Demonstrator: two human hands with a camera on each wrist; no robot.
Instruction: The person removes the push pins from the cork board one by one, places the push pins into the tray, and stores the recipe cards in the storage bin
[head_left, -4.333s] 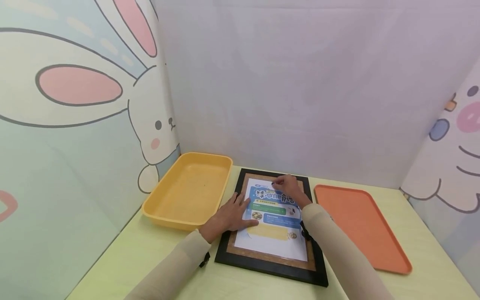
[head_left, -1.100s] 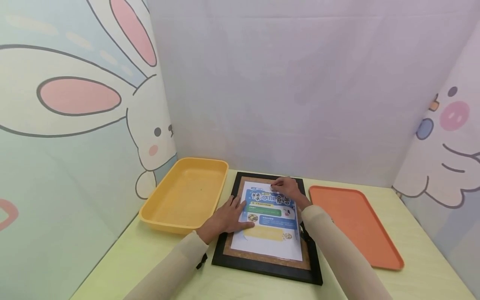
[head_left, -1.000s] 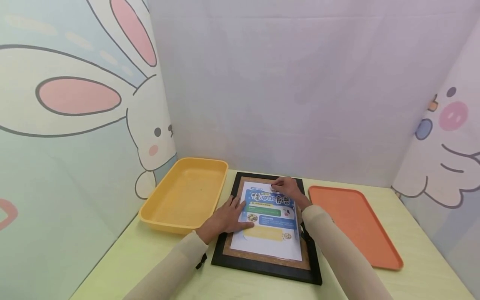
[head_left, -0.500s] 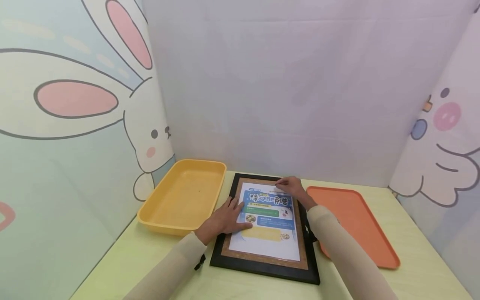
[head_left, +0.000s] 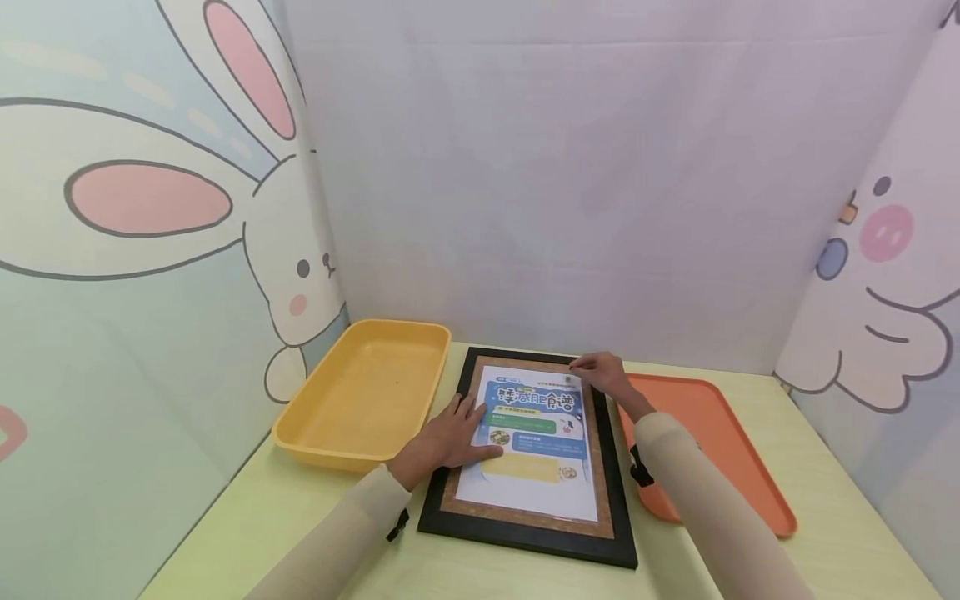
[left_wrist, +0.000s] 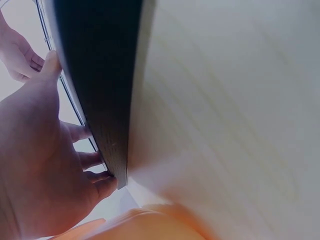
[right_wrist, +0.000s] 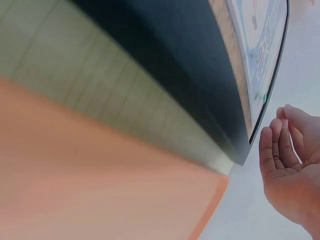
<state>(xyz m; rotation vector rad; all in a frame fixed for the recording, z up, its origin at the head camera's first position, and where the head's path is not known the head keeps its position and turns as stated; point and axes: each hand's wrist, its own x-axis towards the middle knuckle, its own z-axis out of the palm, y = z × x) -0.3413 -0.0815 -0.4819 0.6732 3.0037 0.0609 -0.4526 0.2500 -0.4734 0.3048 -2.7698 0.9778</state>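
A printed poster sheet [head_left: 525, 496] with colored panels lies on a brown cork-like board [head_left: 487, 510] inside a black frame [head_left: 525, 540]. My left hand [head_left: 450, 435] rests spread over the frame's left side, its fingers on the sheet; the left wrist view shows the same hand [left_wrist: 45, 150] along the frame's edge. Above the sheet's upper right corner, my right hand [head_left: 606, 375] pinches a small dark thing [head_left: 572, 367] at its fingertips, too small to name. Thumb and fingers of that hand [right_wrist: 292, 165] meet in the right wrist view, where the thing is hidden.
A deep yellow tray [head_left: 322, 452] stands left of the frame. To the right lies a flat orange tray [head_left: 738, 450], partly under my right forearm. A pale wall [head_left: 540, 208] rises behind the table [head_left: 247, 533], with cartoon-printed sheets on both sides.
My right hand has moved right along the sheet's top, from near its middle to the upper right corner, uncovering more print. My left hand has kept its place on the frame.
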